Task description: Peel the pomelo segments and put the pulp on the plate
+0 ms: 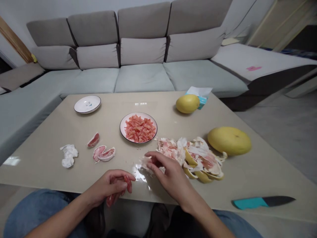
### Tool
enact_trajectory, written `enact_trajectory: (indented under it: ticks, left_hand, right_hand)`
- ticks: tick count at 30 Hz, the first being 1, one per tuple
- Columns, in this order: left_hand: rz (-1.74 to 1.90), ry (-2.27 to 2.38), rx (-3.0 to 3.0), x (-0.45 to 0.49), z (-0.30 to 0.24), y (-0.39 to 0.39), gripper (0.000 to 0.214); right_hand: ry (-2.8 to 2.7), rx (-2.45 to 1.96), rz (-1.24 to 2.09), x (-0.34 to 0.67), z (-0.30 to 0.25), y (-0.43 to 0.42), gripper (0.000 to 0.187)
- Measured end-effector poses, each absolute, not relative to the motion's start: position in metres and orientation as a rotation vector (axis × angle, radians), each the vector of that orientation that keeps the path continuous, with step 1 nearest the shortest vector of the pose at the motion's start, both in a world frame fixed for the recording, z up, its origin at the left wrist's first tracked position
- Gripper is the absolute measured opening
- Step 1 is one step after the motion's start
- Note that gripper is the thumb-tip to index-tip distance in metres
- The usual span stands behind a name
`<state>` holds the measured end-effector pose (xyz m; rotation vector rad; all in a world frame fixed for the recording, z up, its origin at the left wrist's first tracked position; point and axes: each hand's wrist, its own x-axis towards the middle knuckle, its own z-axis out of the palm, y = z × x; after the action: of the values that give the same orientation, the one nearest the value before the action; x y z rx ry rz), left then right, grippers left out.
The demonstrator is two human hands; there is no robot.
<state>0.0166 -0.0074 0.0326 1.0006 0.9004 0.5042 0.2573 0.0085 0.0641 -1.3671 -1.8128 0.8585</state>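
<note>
Left hand point(107, 188) fingers point(119, 181) curled, clamped on torn pink pomelo segment point(128, 183), at table point(49, 132) near edge. Right hand point(170, 175) fingers point(155, 158) pinched together on white membrane point(146, 163), pith-and-rind heap point(198, 158) at its 2 o'clock.

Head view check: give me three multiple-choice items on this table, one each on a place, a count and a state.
1. Where does the teal-handled knife lie? A on the sofa; B near the right edge of the table; C beside the tissue packet.
2. How many whole yellow pomelos are there? A one; B two; C three.
3. What does the left hand hold? A a pink pomelo segment; B the knife; C nothing.

1: B, it rests on the tabletop at the near right.
2: B, one sits beside the peel pile, another farther back.
3: A, the pink segment shows within its fingers.
</note>
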Motion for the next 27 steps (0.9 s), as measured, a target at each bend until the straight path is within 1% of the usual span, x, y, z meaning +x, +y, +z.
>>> enact_trajectory:
  ticks: [2, 6, 8, 10, 13, 15, 16, 19, 20, 21, 24, 25, 27]
  left_hand:
    - [0.495, 0.943, 1.037, 0.017, 0.035, -0.007, 0.038]
    - [0.514, 1.052, 1.139, 0.022, 0.044, -0.006, 0.034]
    - [0.546, 1.1, 1.182, 0.024, 0.049, -0.007, 0.029]
    - [0.563, 1.113, 1.225, 0.025, 0.051, -0.009, 0.024]
    - [0.574, 1.064, 1.229, 0.022, 0.048, -0.009, 0.022]
    - [0.609, 0.985, 1.117, 0.02, 0.045, -0.008, 0.022]
    - [0.637, 0.931, 1.024, 0.019, 0.043, -0.007, 0.021]
    - [0.698, 0.733, 0.709, 0.017, 0.04, -0.004, 0.013]
    - [0.701, 0.677, 0.627, 0.017, 0.039, -0.003, 0.011]
    - [0.698, 0.631, 0.564, 0.018, 0.039, -0.002, 0.011]
    - [0.693, 0.555, 0.458, 0.018, 0.038, -0.001, 0.011]
    - [0.694, 0.544, 0.442, 0.018, 0.038, -0.001, 0.011]
    - [0.698, 0.546, 0.441, 0.018, 0.038, -0.002, 0.011]
  right_hand:
    - [-1.94, -1.492, 0.749, 0.268, 0.064, 0.011, 0.03]
    - [-2.205, -1.941, 0.496, 0.284, 0.069, 0.014, 0.019]
    - [-2.247, -2.187, 0.347, 0.287, 0.072, 0.014, 0.015]
    - [-2.243, -2.301, 0.205, 0.287, 0.074, 0.014, 0.013]
    - [-2.231, -2.308, 0.047, 0.288, 0.074, 0.015, 0.012]
    - [-2.214, -2.31, 0.026, 0.291, 0.073, 0.017, 0.013]
    - [-2.208, -2.312, 0.052, 0.292, 0.072, 0.018, 0.017]
    - [-2.203, -2.29, 0.15, 0.297, 0.069, 0.02, 0.041]
    - [-2.208, -2.27, 0.15, 0.298, 0.068, 0.02, 0.043]
    - [-2.212, -2.25, 0.128, 0.299, 0.067, 0.02, 0.041]
    - [-2.217, -2.221, 0.008, 0.301, 0.067, 0.019, 0.021]
    - [-2.218, -2.206, -0.029, 0.301, 0.067, 0.019, 0.017]
    - [-2.21, -2.16, -0.099, 0.302, 0.067, 0.02, 0.018]
